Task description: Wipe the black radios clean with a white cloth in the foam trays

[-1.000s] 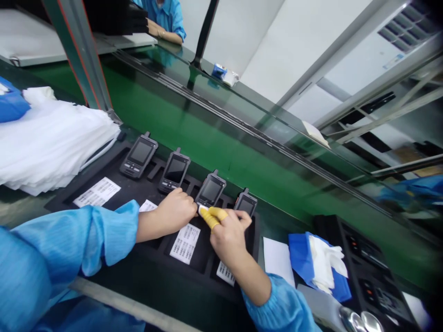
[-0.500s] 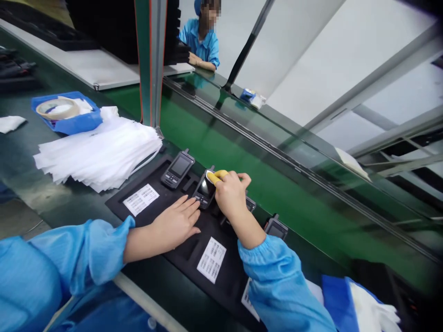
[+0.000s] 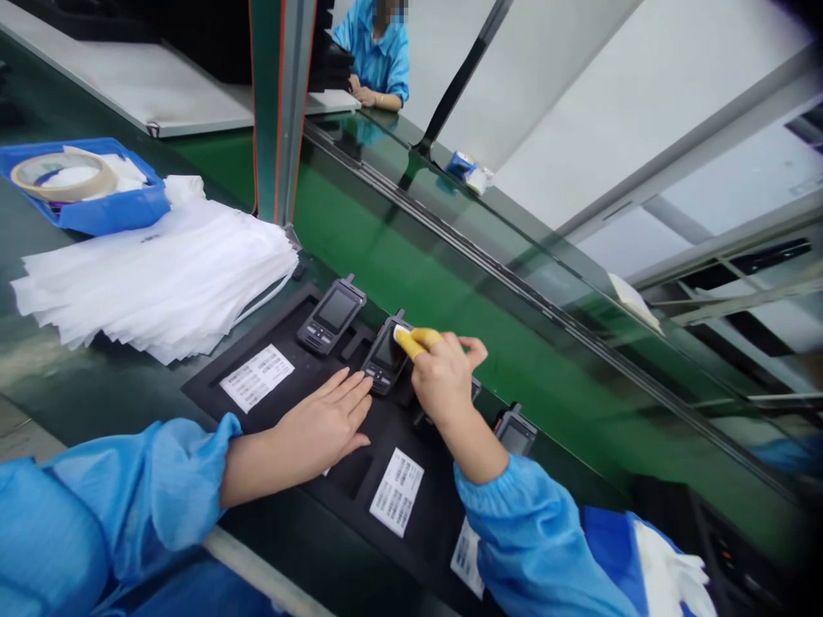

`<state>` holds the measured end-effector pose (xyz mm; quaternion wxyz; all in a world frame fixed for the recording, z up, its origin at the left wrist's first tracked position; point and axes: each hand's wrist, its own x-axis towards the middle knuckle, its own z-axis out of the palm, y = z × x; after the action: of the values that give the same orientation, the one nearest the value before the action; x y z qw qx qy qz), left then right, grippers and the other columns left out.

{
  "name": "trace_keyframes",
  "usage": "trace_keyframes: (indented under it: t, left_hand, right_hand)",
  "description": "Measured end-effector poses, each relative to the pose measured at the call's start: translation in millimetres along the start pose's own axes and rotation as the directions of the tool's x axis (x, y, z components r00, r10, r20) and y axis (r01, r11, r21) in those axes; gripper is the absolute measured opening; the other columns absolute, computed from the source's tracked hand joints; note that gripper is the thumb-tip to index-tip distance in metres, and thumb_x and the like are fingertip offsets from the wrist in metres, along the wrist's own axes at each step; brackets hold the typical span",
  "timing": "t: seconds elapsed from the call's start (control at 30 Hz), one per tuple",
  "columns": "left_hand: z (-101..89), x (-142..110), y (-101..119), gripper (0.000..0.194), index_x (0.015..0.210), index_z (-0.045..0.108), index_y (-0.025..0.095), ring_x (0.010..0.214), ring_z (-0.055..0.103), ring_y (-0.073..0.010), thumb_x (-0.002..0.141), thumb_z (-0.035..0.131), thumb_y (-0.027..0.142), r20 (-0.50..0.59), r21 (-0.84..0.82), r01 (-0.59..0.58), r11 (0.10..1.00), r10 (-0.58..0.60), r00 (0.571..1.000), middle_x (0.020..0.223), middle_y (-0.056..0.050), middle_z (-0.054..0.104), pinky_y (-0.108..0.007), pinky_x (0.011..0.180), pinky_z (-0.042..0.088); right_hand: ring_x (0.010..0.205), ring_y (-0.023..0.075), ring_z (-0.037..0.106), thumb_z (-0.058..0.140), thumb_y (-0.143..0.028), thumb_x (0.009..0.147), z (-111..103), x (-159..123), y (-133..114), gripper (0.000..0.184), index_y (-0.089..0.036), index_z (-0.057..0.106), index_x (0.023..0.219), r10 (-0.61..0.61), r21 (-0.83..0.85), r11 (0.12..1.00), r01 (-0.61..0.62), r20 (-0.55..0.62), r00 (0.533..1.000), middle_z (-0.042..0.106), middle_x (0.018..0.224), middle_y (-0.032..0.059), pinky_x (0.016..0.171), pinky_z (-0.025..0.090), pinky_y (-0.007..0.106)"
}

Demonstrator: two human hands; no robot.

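A black handheld radio [image 3: 386, 353] with a dark screen and keys lies in a black foam tray [image 3: 351, 441]. My left hand [image 3: 327, 420] lies flat and open, its fingertips touching the radio's lower end. My right hand [image 3: 443, 368] is closed, with yellow covers on two fingers. Those fingers press a small white wipe [image 3: 401, 332] against the upper part of the screen. To the left sits another radio [image 3: 333, 315] in the same tray. A third is mostly hidden behind my right hand, and a further radio [image 3: 516, 431] lies to the right.
White barcode label sheets [image 3: 397, 490] lie in the tray. Left of it are a stack of white sheets [image 3: 160, 274] and a blue bin [image 3: 116, 210] holding a tape roll [image 3: 64, 176]. A green barrier [image 3: 399, 257] runs behind. Across it sits a person in blue [image 3: 379, 56].
My right hand has shifted slightly right with the wipe, still at the screen's upper part. My left hand stays at the radio's lower end. The camera view has shifted a little.
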<state>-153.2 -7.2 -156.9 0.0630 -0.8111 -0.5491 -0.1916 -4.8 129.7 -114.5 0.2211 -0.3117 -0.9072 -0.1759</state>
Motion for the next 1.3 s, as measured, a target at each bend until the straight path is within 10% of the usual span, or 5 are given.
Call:
trace_keyframes:
  t: [0.37,0.8,1.1,1.3]
  left_hand:
    - [-0.6,2.0,1.4,0.042,0.117,0.058,0.003,0.123,0.050,-0.0287,0.088,0.052,0.034,0.043,-0.021,0.023,1.000,-0.022,0.999,0.130,-0.020,0.054,-0.042,0.107,0.032]
    - [-29.8,-38.0,-43.0,0.045,0.112,0.063,0.005,0.121,0.052,-0.0306,0.089,0.050,0.041,-0.022,0.046,0.243,0.969,-0.242,0.970,0.128,-0.021,0.056,-0.046,0.109,0.029]
    - [-20.7,-43.2,-44.5,0.052,0.122,0.057,0.003,0.125,0.048,-0.0306,0.090,0.046,0.043,0.009,0.005,0.289,0.957,-0.289,0.957,0.131,-0.021,0.052,-0.045,0.109,0.030]
    - [-23.8,-43.4,-46.6,0.049,0.117,0.060,0.004,0.126,0.047,-0.0302,0.090,0.047,0.043,0.029,-0.005,0.279,0.960,-0.278,0.960,0.133,-0.021,0.050,-0.046,0.109,0.030]
  right_hand:
    - [0.081,0.0127,0.050,0.047,0.001,0.068,-4.8,-57.9,-36.5,0.037,-0.024,0.070,0.082,-0.060,0.210,0.977,0.043,0.076,0.995,0.066,0.090,-0.0013,0.083,0.023,0.036]
    - [0.085,0.0176,0.047,0.047,-0.002,0.075,25.3,75.0,-62.3,0.031,-0.023,0.070,0.081,-0.019,0.054,0.998,0.017,0.044,0.999,0.062,0.087,0.0037,0.083,0.020,0.040]
    - [0.082,0.0153,0.046,0.051,-0.011,0.082,32.0,55.2,-95.5,0.021,-0.024,0.068,0.083,-0.251,0.101,0.965,0.242,0.084,0.964,0.062,0.086,0.0012,0.084,0.021,0.039]
    - [0.085,0.0173,0.047,0.048,-0.002,0.076,35.3,62.2,-71.7,0.030,-0.022,0.070,0.080,0.003,0.071,0.997,-0.013,0.146,0.989,0.063,0.092,0.0043,0.083,0.018,0.041]
